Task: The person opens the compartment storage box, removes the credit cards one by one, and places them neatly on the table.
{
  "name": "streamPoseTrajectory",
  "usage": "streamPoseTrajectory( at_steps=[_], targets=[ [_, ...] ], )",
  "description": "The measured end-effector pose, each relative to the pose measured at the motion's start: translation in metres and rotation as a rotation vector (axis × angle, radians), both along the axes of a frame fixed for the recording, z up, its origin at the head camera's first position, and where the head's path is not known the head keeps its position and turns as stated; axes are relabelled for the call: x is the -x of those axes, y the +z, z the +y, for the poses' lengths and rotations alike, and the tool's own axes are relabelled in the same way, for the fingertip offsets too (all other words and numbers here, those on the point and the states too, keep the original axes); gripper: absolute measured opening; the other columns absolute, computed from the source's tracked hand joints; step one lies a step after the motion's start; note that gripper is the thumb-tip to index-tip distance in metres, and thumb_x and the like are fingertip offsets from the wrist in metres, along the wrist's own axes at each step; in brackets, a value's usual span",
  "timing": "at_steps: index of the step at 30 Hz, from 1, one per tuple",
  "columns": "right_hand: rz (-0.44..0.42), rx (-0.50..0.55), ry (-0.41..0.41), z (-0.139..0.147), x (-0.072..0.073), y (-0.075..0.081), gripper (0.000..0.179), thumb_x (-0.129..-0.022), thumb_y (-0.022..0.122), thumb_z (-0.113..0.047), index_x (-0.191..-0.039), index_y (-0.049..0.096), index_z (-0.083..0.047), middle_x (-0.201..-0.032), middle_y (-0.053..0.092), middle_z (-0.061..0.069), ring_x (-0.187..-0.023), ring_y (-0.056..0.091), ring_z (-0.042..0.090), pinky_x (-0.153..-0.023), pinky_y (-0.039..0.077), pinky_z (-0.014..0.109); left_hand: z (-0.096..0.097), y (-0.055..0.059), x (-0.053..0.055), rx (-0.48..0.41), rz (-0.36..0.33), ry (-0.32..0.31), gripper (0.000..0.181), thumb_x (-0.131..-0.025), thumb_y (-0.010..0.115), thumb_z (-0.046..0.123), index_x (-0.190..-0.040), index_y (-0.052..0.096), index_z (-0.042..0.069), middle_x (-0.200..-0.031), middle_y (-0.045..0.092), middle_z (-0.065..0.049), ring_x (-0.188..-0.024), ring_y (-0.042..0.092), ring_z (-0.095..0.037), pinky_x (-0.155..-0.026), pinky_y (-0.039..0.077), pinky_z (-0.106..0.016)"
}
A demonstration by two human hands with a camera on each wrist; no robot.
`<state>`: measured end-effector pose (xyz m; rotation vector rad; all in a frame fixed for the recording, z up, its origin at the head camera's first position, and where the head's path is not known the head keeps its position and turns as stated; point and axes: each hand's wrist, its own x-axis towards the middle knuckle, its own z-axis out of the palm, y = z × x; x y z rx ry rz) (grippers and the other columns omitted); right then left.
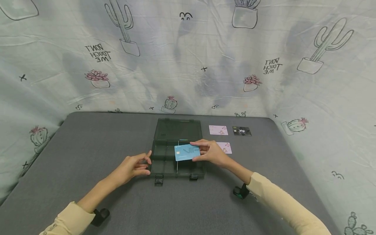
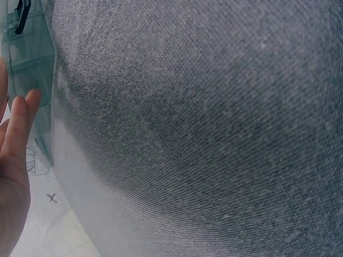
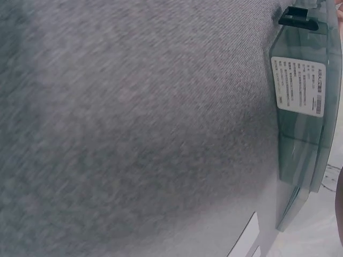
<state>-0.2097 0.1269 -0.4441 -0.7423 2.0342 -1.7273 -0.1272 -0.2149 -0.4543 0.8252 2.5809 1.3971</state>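
Observation:
Over the compartments of a dark translucent plastic box, my right hand pinches a light blue bank card by its right end, between thumb and fingers. The box's lid is folded back away from me. At the box's left side is my left hand, its fingers loosely bent and holding nothing; whether the fingertips touch the wall cannot be made out. The left wrist view catches part of that hand beside the box. A white printed label shows on the box in the right wrist view.
Right of the box lie a pink card, a black card marked Vip and a second pink card, partly behind my right hand. Two dark latches stick out at the box's front. A cactus-print cloth surrounds the grey table.

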Motion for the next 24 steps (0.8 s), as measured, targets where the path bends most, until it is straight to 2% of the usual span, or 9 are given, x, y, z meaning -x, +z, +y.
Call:
streamPoseTrajectory(
  at_steps=[5,8,12,18,24],
  targets=[
    [-0.010,0.006,-0.011,0.008,-0.002,-0.002,0.064,-0.072,0.080,0.008,-0.131,0.055,0.007,-0.122,0.052,0.018,-0.095,0.061,0.015,-0.077,0.057,0.024,0.000,0.000,-0.001,0.004,-0.002,0.001,0.024,-0.081,0.073,0.005,-0.099,0.057,0.000,-0.137,0.040,-0.035,-0.116,0.053,-0.043,-0.085,0.057,-0.035],
    [0.029,-0.028,-0.024,0.013,-0.004,-0.001,0.063,-0.072,0.081,0.004,-0.130,0.057,0.004,-0.120,0.054,0.016,-0.088,0.056,0.013,-0.069,0.052,0.018,0.000,0.000,-0.002,0.005,-0.001,0.000,0.023,-0.081,0.073,0.004,-0.099,0.057,0.000,-0.139,0.038,-0.035,-0.119,0.051,-0.044,-0.085,0.057,-0.035],
    [0.072,-0.077,-0.035,0.021,-0.005,-0.001,0.064,-0.072,0.083,-0.002,-0.131,0.058,0.002,-0.120,0.054,0.014,-0.085,0.050,0.013,-0.064,0.045,0.018,0.000,-0.001,-0.002,0.005,-0.003,0.002,0.023,-0.081,0.073,0.003,-0.098,0.057,0.000,-0.140,0.037,-0.035,-0.121,0.048,-0.045,-0.086,0.057,-0.035],
    [0.060,-0.102,-0.039,0.031,-0.006,0.000,0.065,-0.072,0.083,-0.002,-0.132,0.056,0.004,-0.125,0.053,0.016,-0.088,0.053,0.014,-0.068,0.048,0.017,0.001,0.000,-0.002,0.006,-0.010,0.002,0.023,-0.081,0.073,0.004,-0.098,0.057,0.000,-0.140,0.036,-0.035,-0.122,0.048,-0.044,-0.086,0.056,-0.034],
    [0.027,-0.068,-0.054,0.038,-0.008,0.001,0.065,-0.072,0.083,-0.001,-0.130,0.057,0.005,-0.128,0.053,0.019,-0.094,0.058,0.014,-0.076,0.054,0.018,0.000,0.000,-0.002,0.007,0.000,0.001,0.024,-0.081,0.073,0.005,-0.098,0.057,0.000,-0.139,0.038,-0.036,-0.119,0.050,-0.045,-0.085,0.057,-0.035]
  ],
)
